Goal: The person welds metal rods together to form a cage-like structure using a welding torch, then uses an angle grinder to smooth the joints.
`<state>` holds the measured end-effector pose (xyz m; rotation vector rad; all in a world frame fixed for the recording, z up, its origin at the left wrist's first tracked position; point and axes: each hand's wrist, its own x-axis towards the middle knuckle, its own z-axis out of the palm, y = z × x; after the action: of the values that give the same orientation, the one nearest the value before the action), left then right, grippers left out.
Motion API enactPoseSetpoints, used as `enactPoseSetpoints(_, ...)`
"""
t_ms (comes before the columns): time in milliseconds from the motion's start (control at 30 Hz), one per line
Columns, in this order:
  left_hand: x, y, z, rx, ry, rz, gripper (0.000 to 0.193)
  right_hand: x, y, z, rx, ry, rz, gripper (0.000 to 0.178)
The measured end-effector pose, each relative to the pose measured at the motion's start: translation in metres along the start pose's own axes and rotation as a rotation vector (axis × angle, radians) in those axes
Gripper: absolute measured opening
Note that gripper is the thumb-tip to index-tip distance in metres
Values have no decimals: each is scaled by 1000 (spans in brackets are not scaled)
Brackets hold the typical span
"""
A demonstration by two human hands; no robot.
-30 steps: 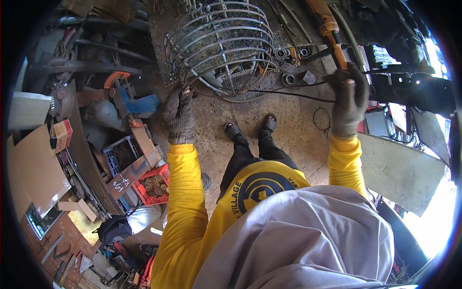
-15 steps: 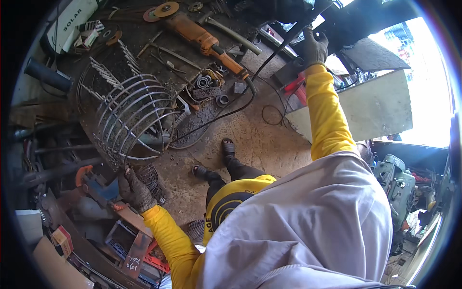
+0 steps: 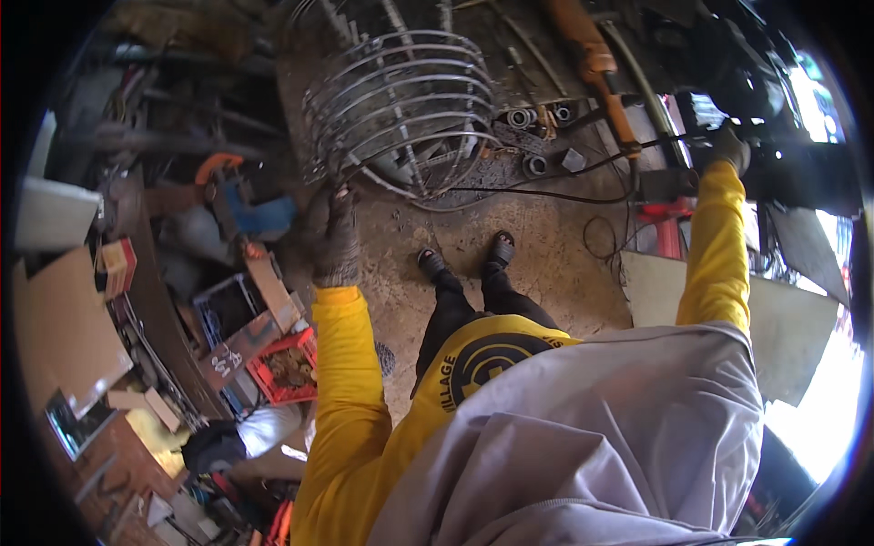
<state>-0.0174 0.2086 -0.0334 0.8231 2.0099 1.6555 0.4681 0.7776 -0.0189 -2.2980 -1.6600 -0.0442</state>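
A round metal cage [image 3: 414, 114] of several bent rings, joined by twisted rods, lies on its side on the dark workbench [image 3: 296, 55]. My left hand [image 3: 335, 232], in a dark glove, is closed at the cage's near left edge, its fingertips against the wire. My right hand [image 3: 731, 150], also gloved, reaches far right to a dark bar among dark equipment. Its fingers look curled, but shadow hides what they grip. Between the hands lies an orange angle grinder [image 3: 596, 68], its black cord [image 3: 546, 192] looping along the bench's near edge.
Metal rings [image 3: 535, 166] and scraps lie by the bench edge. A pale panel [image 3: 678, 291] leans at right. On the left are a blue and orange tool [image 3: 259, 214], a red crate [image 3: 284, 364] and cardboard [image 3: 68, 328]. Cord loops lie on the floor [image 3: 564, 273].
My view has swung left, so the bench, cage and grinder appear farther right and higher. My left hand stays at the cage's edge; my right stays at the dark bar.
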Motion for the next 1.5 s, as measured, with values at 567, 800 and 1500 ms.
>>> enactPoseSetpoints(567, -3, -31, 14, 78, 204, 104, 31, -159, 41, -173, 470, 53, -799, 40)
enactPoseSetpoints(800, -3, -6, 16, 249, 208, 197, 30, -295, -46, -205, 1241, -757, -456, 59)
enactPoseSetpoints(1500, -4, -30, 12, 100, 190, 136, 35, -350, -74, -180, 918, -975, -631, 68)
